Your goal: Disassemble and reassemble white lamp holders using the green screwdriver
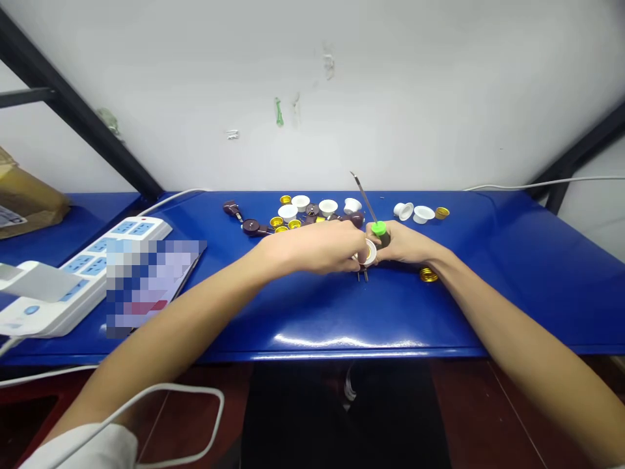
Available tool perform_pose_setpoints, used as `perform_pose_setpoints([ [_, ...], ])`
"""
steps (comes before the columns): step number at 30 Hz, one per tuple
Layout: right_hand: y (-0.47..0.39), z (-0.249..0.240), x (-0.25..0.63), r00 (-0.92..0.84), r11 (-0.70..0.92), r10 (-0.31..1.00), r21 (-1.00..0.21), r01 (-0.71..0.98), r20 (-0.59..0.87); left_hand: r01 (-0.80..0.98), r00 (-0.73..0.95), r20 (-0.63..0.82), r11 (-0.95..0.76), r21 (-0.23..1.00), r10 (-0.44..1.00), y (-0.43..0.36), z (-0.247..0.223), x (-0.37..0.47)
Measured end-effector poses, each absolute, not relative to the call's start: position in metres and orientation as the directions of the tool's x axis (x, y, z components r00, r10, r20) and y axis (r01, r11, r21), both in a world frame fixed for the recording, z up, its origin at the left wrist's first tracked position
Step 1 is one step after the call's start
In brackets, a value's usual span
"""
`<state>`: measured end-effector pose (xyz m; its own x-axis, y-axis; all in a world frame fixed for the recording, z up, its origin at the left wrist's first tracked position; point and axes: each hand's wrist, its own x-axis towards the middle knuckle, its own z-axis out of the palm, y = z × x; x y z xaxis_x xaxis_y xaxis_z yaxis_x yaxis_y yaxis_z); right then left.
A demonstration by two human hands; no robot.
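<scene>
A small workshop, by the look of it: a glossy blue workbench (312,319) set against a scuffed white wall (415,98), with dark metal posts (81,114) at the corners. Loose white cups (328,208), gold rings (428,275) and brown plug parts (251,227) lie scattered, near a long-shafted tool (365,198) and a many-socket power strip (117,251).

The glossy blue tabletop (317,319) carries a white power strip (90,275), what seems a phone (163,273), dark brown pieces (251,227), white cups (424,213) and gold rings (428,275).
</scene>
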<state>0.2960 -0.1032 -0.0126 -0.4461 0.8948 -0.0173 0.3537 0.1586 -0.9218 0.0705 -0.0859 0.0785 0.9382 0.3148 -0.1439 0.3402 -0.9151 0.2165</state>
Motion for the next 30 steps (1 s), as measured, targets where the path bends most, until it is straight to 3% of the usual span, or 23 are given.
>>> perform_pose_setpoints([
  [8, -0.103, -0.012, 0.297, -0.451, 0.153, 0.892, -0.914, 0.376, -0.036, 0.350, 0.921, -0.232, -0.926, 0.143, 0.312, -0.083, 0.081, 0.070],
  [17, -0.103, -0.014, 0.297, -0.454, 0.165, 0.891, -0.920, 0.355, -0.015, 0.323, 0.937, -0.229, -0.907, 0.271, 0.265, -0.067, 0.069, 0.071],
  [30, -0.104, -0.010, 0.293, -0.452, 0.167, 0.892, -0.916, 0.366, -0.018, 0.300, 0.939, -0.232, -0.934, 0.195, 0.253, -0.072, 0.072, 0.073],
])
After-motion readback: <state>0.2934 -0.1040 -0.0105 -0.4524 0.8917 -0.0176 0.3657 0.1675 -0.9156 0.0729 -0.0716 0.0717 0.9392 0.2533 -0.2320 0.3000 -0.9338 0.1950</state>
